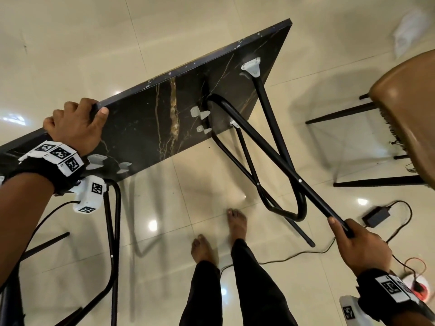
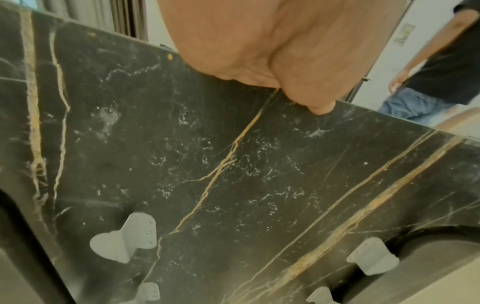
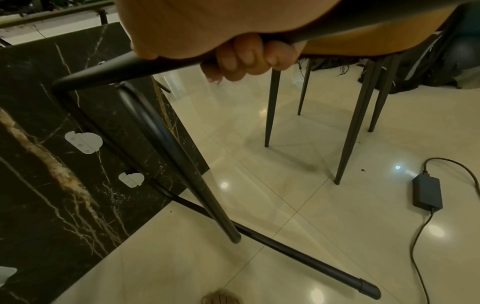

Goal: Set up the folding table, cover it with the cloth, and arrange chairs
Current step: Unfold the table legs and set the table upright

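The folding table (image 1: 150, 121) stands tilted on its side, its black marble-patterned underside (image 2: 233, 185) facing me with grey brackets (image 2: 124, 238) on it. My left hand (image 1: 75, 123) grips the table's upper edge, thumb (image 2: 319, 107) pressed on the underside. My right hand (image 1: 357, 245) grips a black metal table leg (image 1: 277, 147) near its lower end, fingers (image 3: 246, 59) curled round the tube (image 3: 124, 70). A second leg pair (image 1: 259, 184) hangs unfolded beside it, its foot (image 3: 369, 288) near the floor. A brown chair (image 1: 409, 109) stands at right.
A black power adapter (image 1: 376, 216) with its cable lies on the glossy tile floor at right, next to a red and white socket (image 1: 421, 287). My bare feet (image 1: 237, 222) stand below the table. Another chair's black legs (image 1: 113, 243) are at left. A second person (image 2: 446, 70) stands beyond the table.
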### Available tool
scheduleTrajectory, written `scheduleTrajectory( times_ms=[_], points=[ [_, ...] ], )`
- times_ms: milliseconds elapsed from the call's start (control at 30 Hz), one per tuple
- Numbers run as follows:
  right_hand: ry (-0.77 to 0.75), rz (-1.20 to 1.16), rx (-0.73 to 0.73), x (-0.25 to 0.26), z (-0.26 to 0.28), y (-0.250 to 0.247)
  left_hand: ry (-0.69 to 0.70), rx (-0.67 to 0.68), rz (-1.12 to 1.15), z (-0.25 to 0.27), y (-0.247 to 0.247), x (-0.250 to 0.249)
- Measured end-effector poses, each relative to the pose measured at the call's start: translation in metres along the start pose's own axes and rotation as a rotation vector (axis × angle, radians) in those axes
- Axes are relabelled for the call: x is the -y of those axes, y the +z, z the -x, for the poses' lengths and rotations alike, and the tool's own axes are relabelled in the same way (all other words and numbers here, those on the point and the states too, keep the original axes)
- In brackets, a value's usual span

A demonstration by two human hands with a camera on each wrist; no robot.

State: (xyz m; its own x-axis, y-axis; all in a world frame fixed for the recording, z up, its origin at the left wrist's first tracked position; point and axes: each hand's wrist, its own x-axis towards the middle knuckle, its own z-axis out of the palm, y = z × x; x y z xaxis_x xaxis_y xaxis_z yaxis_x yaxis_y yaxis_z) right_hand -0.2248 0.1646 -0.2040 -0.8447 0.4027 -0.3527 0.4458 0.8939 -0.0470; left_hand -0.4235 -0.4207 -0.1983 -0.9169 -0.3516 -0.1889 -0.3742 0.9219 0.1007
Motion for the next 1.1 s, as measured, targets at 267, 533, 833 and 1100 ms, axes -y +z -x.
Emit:
scheduleTrajectory(
  times_ms=[267, 533, 833, 1100],
  points=[
    [-0.082, -0.122, -0.060, 0.029, -0.006, -0.005, 0.004, 0.129, -0.032, -0.001, -0.009, 0.005],
    [-0.384, -0.600, -0.157, 0.182, -0.004, 0.005, 0.005, 0.142, -0.041, -0.019, -0.011, 0.007],
    [-0.456, -0.686, 0.219, 0.306, -0.042, 0.109, 0.024, 0.062, -0.022, -0.028, -0.005, 0.012],
    [-0.179, -0.530, 0.446, 0.314, -0.100, 0.188, 0.074, -0.110, -0.032, -0.037, 0.011, 0.016]
  ],
)
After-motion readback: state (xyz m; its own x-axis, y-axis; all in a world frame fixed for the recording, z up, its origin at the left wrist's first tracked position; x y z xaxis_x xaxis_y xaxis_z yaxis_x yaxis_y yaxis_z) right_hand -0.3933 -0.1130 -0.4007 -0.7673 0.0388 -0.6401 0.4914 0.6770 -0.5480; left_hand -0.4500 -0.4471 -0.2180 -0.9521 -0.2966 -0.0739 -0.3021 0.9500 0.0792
